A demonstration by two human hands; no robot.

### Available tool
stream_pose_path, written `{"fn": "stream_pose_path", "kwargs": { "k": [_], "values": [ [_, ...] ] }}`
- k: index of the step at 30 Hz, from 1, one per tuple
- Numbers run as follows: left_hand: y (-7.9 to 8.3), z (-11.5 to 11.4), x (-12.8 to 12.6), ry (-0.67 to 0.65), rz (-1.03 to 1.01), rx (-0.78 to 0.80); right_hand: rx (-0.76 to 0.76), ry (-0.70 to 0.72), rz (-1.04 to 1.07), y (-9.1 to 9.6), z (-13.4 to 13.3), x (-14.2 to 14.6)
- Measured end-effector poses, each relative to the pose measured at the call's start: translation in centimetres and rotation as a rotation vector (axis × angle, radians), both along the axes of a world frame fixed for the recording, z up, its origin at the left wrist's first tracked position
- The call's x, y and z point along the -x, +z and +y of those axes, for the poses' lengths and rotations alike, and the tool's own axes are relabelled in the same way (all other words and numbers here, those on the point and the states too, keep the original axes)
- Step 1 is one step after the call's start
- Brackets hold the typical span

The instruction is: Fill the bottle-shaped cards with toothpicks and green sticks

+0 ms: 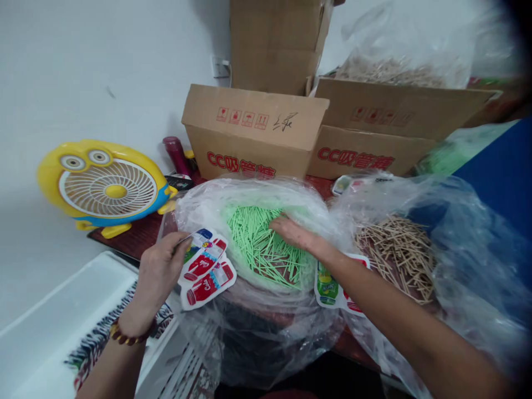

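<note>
My left hand [160,269] pinches a flat bottle-shaped printed packet [201,239] between thumb and fingers, in front of the clear bag. Below it, two red cola-bottle packets [208,284] overlap on the bag's left edge. My right hand [294,230] reaches into the open clear plastic bag [199,197], its fingers closed together at the thin green sticks [260,244]; the fingertips are partly hidden among them. Beneath my right forearm lie more bottle-shaped packets, a green one [327,285] and a red one. A pile of thin tan sticks [399,255] fills another clear bag at the right.
Behind the bags stand two printed cardboard boxes [249,133] [366,144]. At the left are a yellow cartoon fan [115,191], a dark red bottle [177,155] and a white bin [54,310] holding many packets. A blue panel [499,172] rises at the right.
</note>
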State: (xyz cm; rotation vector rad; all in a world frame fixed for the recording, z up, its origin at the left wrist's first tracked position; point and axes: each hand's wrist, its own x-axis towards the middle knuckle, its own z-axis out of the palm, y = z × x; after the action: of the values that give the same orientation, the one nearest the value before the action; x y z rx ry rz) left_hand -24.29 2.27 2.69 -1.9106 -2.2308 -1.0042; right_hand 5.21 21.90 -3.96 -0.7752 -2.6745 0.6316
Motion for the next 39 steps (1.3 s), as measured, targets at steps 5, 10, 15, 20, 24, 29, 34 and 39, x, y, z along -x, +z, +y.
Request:
{"fn": "stream_pose_path", "kwargs": {
  "k": [5, 10, 15, 20, 24, 29, 34, 39],
  "values": [
    [1.0, -0.5, -1.8, 0.064, -0.382, -0.026, 0.14, -0.244, 0.21, 0.3, -1.6, 1.2],
    [0.1, -1.3, -4.7, -0.002, -0.978, 0.071, 0.338, -0.396, 0.439, -0.5, -4.4, 2.1],
    [-2.6, -3.0, -7.3, -0.089, -1.306, 0.163, 0.538, -0.467, 0.593, -4.2, -8.0, 2.0],
    [-4.4, -4.6, -7.6, -0.059, -1.361, 0.201, 0.694, -0.492, 0.675, -5.4, -9.4, 1.8],
    [-4.6, -5.2, -7.4, -0.024, -1.394, 0.163, 0.648, -0.519, 0.662, -3.8, -9.6, 1.3],
    [-3.8, -5.3, -8.0, -0.07, -1.424, 0.21, 0.544, -0.632, 0.6, -2.5, -9.6, 0.7],
    [-3.3, -5.6, -8.8, -0.138, -1.476, 0.292, 0.535, -0.597, 0.544, -1.6, -9.7, 0.5],
    [-3.7, -6.1, -9.3, -0.184, -1.494, 0.37, 0.557, -0.545, 0.672, -2.1, -11.5, 0.5]
  ]
}}
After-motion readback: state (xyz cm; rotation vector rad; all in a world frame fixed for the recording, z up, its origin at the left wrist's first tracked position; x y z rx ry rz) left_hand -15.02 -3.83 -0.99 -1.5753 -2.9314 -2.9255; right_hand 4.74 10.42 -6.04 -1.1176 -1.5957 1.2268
